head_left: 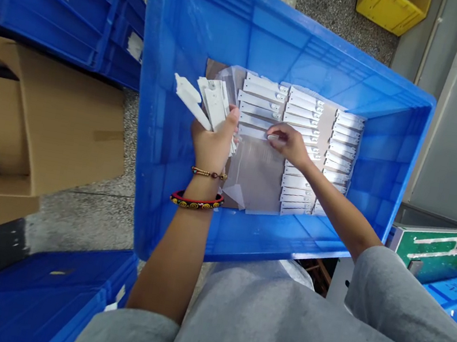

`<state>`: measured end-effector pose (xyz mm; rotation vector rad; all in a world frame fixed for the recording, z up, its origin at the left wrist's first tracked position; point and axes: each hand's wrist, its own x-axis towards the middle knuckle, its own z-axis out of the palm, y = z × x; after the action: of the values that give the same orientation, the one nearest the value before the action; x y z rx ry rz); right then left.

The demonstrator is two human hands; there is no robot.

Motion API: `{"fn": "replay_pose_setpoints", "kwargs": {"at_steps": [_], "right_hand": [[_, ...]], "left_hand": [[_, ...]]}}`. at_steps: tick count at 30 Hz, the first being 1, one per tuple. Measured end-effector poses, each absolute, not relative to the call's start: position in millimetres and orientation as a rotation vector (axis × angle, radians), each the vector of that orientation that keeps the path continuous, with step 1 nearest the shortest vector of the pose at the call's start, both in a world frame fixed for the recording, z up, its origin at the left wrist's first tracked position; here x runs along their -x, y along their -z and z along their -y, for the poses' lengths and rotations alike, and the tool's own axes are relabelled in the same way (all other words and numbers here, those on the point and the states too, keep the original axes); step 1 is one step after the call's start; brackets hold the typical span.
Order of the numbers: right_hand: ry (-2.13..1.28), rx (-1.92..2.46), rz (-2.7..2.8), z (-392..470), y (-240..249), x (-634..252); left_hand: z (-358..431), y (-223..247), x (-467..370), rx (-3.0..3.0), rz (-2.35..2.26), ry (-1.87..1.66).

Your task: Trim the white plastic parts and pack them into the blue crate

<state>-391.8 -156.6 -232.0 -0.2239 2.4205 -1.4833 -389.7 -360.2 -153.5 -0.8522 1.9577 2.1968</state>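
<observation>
In a blue plastic crate (146,192), the right hand (290,143) pinches a flat white strip (252,132) by one end. Leftward along its axis, the left hand (214,142) clutches bundled white strips (214,100).

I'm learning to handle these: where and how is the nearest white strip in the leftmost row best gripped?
Probably pinch the strip by its right end, coming from the near side. It is slim and lies flat; its neighbour crowds the far side, while flat sheet borders the near one. The right hand is at that end.
</observation>
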Motion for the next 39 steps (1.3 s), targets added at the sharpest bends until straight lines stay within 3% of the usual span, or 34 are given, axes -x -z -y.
{"fn": "replay_pose_setpoints", "kwargs": {"at_steps": [5,10,19,25,32,39], "right_hand": [[0.818,0.486,-2.780,166,246,381],[0.504,0.557,-2.825,172,243,391],[0.322,0.644,-2.697,176,232,405],[0.148,0.316,-2.858,185,216,450],[-0.089,0.400,-2.746,204,225,493],[-0.071,0.415,-2.781,201,229,490]], "left_hand": [[360,156,388,0.894,-1.881,-2.208],[360,156,389,0.895,-1.911,-2.211],[359,159,390,0.879,-1.940,-2.225],[359,156,389,0.862,-1.908,-2.265],[361,158,388,0.905,-1.900,-2.239],[363,163,388,0.882,-1.871,-2.236]]}}
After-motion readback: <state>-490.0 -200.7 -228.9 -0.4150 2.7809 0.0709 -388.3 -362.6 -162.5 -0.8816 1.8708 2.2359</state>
